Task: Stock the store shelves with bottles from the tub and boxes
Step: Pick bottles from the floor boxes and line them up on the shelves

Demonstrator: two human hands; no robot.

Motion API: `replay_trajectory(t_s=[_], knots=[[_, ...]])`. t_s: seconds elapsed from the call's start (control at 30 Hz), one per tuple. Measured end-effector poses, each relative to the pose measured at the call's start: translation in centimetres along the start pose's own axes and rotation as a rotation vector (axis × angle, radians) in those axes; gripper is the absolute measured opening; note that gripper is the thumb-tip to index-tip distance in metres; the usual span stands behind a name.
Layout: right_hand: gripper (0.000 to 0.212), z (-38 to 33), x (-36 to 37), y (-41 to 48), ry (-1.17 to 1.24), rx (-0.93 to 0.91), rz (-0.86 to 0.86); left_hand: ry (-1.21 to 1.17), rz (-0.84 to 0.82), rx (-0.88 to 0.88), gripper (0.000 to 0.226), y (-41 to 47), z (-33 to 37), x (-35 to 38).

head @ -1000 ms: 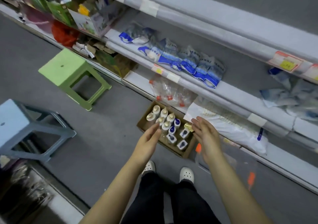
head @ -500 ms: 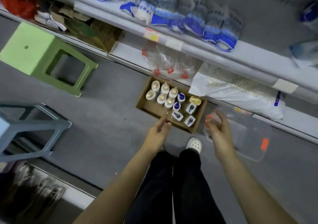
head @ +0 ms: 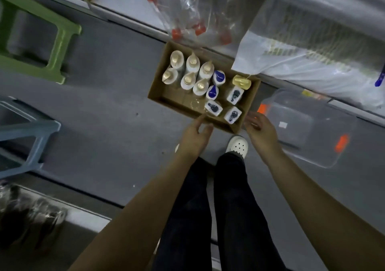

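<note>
The cardboard box [head: 158, 95] of bottles [head: 192, 74] sits on the floor against the bottom shelf's edge. Both hands reach its near rim: the left hand [head: 194, 138] and right hand [head: 261, 133] each have a loose, empty grip, fingers spread just beside the box's near corner

Lighting: dim, even, overhead; soft shadows. Glare on far plastic bags [head: 200, 12]. Motion blur throughout; wide-angle bending at edges.

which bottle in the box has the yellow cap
The one in the box's far right corner, beside the white bag. The other caps are cream, blue or dark grey.
</note>
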State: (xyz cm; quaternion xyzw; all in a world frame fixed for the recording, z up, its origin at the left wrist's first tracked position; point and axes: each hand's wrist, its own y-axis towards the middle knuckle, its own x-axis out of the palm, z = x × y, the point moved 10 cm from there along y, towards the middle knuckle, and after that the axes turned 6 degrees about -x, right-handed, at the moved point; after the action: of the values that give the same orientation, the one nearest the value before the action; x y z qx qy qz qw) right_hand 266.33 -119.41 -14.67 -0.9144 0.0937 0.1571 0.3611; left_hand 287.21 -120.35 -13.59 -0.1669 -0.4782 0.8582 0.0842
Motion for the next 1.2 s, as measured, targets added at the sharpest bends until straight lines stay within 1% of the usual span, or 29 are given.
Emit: replay_trajectory(t_s=[0.1, 0.33, 0.47, 0.67, 0.8, 0.93, 1.07, 1.2], knots=[[0.038, 1.7, 0.9, 2.0, -0.047, 0.012, -0.015, 0.033, 0.002, -0.015, 0.049, 2.9, -0.5, 0.5], [0.044, 5.3, 3.3, 6.5, -0.189, 0.025, -0.111, 0.071, 0.017, -0.037, 0.051, 8.2, -1.9, 1.8], [0.052, 7.3, 4.2, 8.8, -0.294, 0.015, -0.168, 0.142, 0.002, -0.044, 0.051, 10.4, -2.6, 3.0], [0.06, 10.2, 5.1, 11.8, -0.513, -0.045, -0.255, 0.312, -0.039, 0.013, 0.052, 13.5, -3.5, 5.0], [0.063, 11.7, 5.6, 13.8, -0.649, -0.103, -0.314, 0.34, -0.053, 0.018, 0.052, 15.4, -4.1, 5.6], [0.067, 12.7, 5.9, 15.5, -0.722, -0.139, -0.343, 0.401, -0.051, 0.057, 0.052, 17.0, -4.2, 6.1], [0.068, 13.1, 7.1, 16.4, -0.809, -0.227, -0.397, 0.472, -0.07, 0.107, 0.054, 18.5, -4.7, 7.0], [0.066, 14.2, 8.3, 17.1, -0.924, -0.312, -0.437, 0.563, -0.075, 0.122, 0.062, 20.4, -5.9, 7.7]])
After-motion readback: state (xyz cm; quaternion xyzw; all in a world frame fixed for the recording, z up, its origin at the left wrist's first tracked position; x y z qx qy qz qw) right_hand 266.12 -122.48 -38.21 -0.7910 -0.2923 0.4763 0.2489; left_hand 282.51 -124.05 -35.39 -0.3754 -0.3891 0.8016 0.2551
